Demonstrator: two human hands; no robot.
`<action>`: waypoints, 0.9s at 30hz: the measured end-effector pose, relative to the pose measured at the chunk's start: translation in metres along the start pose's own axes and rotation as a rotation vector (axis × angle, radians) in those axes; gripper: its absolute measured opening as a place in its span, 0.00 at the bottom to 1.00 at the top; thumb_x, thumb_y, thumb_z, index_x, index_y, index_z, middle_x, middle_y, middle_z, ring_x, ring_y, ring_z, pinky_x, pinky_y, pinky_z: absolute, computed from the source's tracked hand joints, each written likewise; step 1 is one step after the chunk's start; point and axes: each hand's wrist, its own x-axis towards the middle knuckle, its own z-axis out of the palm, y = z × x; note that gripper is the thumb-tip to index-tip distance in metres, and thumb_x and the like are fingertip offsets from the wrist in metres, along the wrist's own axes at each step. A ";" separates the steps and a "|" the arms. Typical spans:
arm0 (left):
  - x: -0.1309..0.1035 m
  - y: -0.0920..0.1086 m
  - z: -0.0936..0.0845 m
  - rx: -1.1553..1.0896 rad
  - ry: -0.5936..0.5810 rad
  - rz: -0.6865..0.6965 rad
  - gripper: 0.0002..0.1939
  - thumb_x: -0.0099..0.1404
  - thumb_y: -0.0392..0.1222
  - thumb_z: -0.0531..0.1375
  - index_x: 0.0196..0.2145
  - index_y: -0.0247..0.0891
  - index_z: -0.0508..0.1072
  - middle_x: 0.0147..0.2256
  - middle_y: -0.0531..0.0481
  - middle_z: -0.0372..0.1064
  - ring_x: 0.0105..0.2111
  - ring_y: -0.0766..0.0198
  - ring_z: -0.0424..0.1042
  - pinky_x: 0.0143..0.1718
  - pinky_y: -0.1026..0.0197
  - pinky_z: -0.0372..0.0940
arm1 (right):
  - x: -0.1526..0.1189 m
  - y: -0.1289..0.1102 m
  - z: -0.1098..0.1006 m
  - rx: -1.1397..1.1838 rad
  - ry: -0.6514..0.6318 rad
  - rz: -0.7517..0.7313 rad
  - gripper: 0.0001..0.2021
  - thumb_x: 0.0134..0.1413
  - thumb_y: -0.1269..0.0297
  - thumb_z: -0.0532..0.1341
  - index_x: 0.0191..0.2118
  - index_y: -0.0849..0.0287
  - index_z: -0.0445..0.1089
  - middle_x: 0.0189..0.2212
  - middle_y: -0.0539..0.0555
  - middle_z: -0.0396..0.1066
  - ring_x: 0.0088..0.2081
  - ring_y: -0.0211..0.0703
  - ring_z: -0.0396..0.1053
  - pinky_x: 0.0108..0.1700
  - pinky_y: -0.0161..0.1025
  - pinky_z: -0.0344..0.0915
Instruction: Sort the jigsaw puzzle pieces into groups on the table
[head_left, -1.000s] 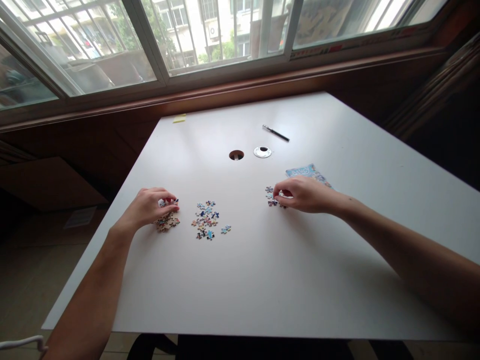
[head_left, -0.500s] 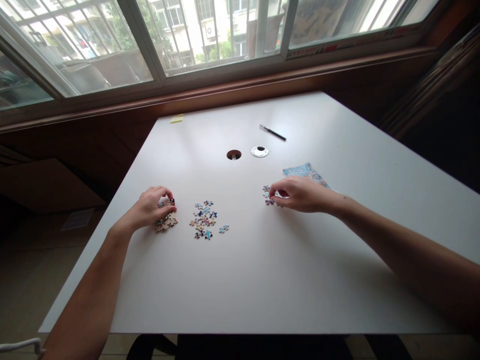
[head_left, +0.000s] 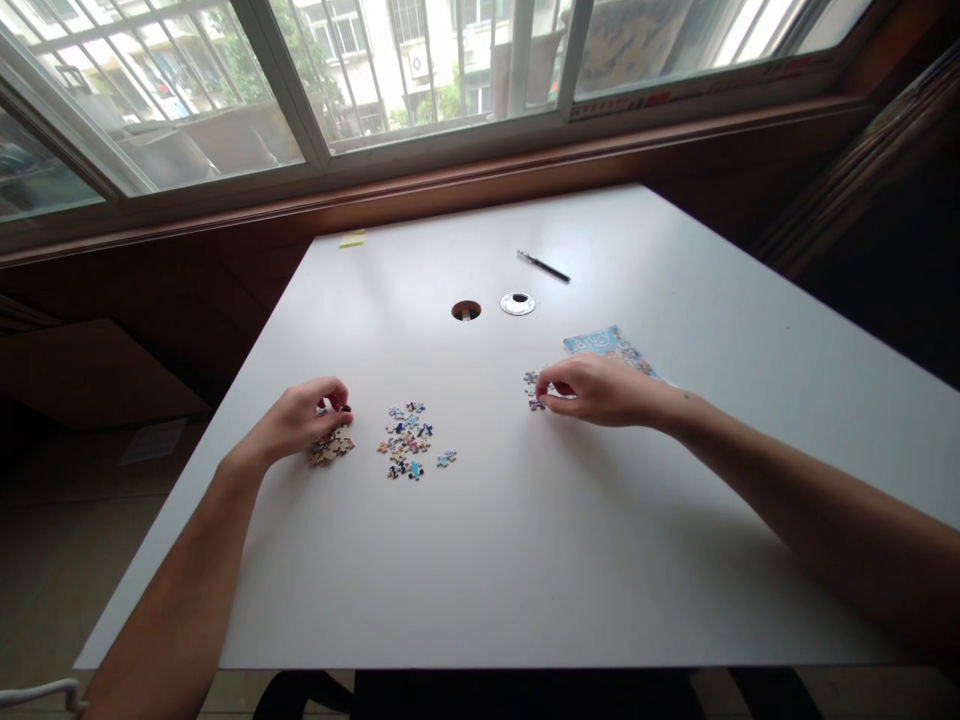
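Observation:
My left hand (head_left: 306,415) is closed in a pinch around a dark jigsaw piece (head_left: 346,408), whose edge shows between thumb and forefinger. Beneath that hand lies a heap of jigsaw pieces (head_left: 331,449), many with their brown backs up, partly covered by the fingers. Just right of it, a loose spread of colourful pieces (head_left: 406,442) lies on the table, with a blue piece (head_left: 447,458) a little apart. Over at the right, my right hand (head_left: 589,387) has its thumb and fingers pinched together at a small cluster of pieces (head_left: 532,390); its fingers hide whatever is between them.
Behind my right wrist lies a light blue printed packet (head_left: 596,341). Farther back on the white table (head_left: 480,560) are a black pen (head_left: 544,266), a metal ring cover (head_left: 517,303) and an open round cable hole (head_left: 466,311). A yellow sticky note (head_left: 352,239) sits at the far left edge.
My left fingers have dipped slightly and the dark piece has tilted or lowered, so less of it shows. My right hand has barely moved at its cluster.

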 end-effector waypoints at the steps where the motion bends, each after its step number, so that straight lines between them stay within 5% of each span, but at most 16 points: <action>1: 0.000 0.000 0.000 -0.008 0.010 0.019 0.11 0.62 0.48 0.65 0.33 0.39 0.69 0.34 0.52 0.72 0.32 0.64 0.70 0.35 0.63 0.64 | 0.000 0.000 0.000 0.000 0.005 -0.006 0.10 0.58 0.59 0.58 0.35 0.53 0.77 0.25 0.49 0.70 0.26 0.37 0.63 0.31 0.36 0.50; 8: 0.003 0.012 0.006 -0.047 0.166 0.148 0.05 0.66 0.42 0.62 0.34 0.38 0.72 0.34 0.50 0.71 0.31 0.65 0.69 0.33 0.63 0.65 | 0.000 0.000 0.002 0.009 0.023 -0.049 0.09 0.60 0.60 0.58 0.36 0.54 0.76 0.26 0.49 0.71 0.26 0.37 0.63 0.31 0.36 0.52; 13: 0.003 0.050 0.026 -0.175 0.259 0.268 0.03 0.65 0.37 0.63 0.37 0.37 0.72 0.35 0.48 0.73 0.30 0.67 0.69 0.32 0.63 0.67 | -0.007 -0.017 -0.003 0.120 -0.011 -0.281 0.07 0.60 0.63 0.59 0.40 0.55 0.75 0.32 0.51 0.71 0.31 0.38 0.66 0.35 0.35 0.60; 20: -0.012 0.127 0.064 -0.330 0.161 0.596 0.08 0.65 0.28 0.61 0.39 0.38 0.70 0.39 0.45 0.74 0.35 0.66 0.73 0.36 0.63 0.71 | -0.028 -0.065 0.017 0.252 -0.047 -0.634 0.24 0.61 0.66 0.62 0.62 0.48 0.66 0.62 0.60 0.61 0.55 0.48 0.67 0.56 0.45 0.66; 27: -0.016 0.139 0.077 -0.320 0.077 0.677 0.07 0.66 0.28 0.60 0.39 0.39 0.70 0.38 0.45 0.74 0.37 0.64 0.74 0.39 0.62 0.71 | -0.031 -0.074 0.038 0.285 -0.049 -0.721 0.26 0.60 0.69 0.62 0.63 0.56 0.64 0.60 0.63 0.65 0.58 0.49 0.67 0.57 0.47 0.68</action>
